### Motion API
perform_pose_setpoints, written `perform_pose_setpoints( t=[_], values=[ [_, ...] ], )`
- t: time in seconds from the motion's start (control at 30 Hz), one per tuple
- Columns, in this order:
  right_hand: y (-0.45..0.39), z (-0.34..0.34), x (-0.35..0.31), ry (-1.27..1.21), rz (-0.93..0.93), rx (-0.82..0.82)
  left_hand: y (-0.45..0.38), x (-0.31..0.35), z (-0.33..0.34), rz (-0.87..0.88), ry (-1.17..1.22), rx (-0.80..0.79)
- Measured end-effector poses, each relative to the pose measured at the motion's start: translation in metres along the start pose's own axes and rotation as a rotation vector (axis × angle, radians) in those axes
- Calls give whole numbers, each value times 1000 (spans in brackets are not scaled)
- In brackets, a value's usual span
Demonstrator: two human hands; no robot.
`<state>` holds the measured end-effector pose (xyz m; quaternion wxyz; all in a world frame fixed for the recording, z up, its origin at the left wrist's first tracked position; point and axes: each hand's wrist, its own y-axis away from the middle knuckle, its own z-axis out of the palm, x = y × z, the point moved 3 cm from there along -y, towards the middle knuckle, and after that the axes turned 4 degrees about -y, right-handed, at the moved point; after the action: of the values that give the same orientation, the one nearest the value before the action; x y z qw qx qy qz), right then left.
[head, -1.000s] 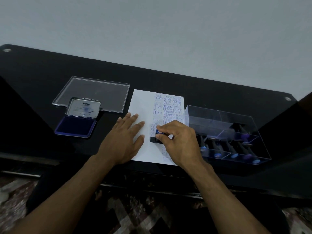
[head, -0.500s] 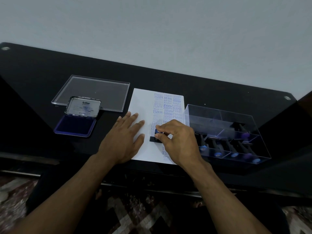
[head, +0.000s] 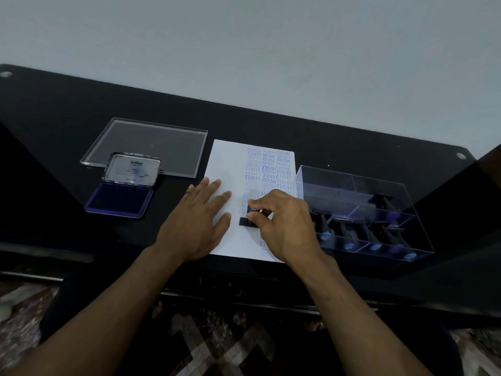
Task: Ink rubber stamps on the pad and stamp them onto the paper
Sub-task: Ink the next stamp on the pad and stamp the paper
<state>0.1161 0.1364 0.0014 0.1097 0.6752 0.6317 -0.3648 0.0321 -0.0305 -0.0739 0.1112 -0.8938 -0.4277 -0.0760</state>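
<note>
Head view. Change since half a second ago: little to record; my right hand [head: 287, 226] remains on the stamp [head: 250, 217] at the same spot on the paper [head: 227, 164], and my left hand [head: 198, 221] has not shifted. Right hand: fingers curled, thumb and fingertips pinching the stamp's blue-topped handle; the stamp's black base sits flat on the sheet, left of the printed columns of blue words. Left hand: fingers straight and spread, palm flat on the paper's left half, holding nothing. Paper: white, lying on the black table [head: 54, 109]. Ink pad [head: 119, 199]: well left of the paper, lid [head: 132, 169] open, blue pad exposed. Clear flat cover [head: 146, 145]: behind the ink pad. Clear box [head: 360, 210]: just right of the paper, with further stamps in compartments.
</note>
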Motion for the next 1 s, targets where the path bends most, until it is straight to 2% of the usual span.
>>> perform_pose_setpoints(
  t=[0.43,1.0],
  values=[
    [-5,0,-3,41,50,-42,-1,-1,2,-13,0,-4],
    [-5,1,-6,41,6,-38,-1,-1,2,-7,4,6]
  ],
)
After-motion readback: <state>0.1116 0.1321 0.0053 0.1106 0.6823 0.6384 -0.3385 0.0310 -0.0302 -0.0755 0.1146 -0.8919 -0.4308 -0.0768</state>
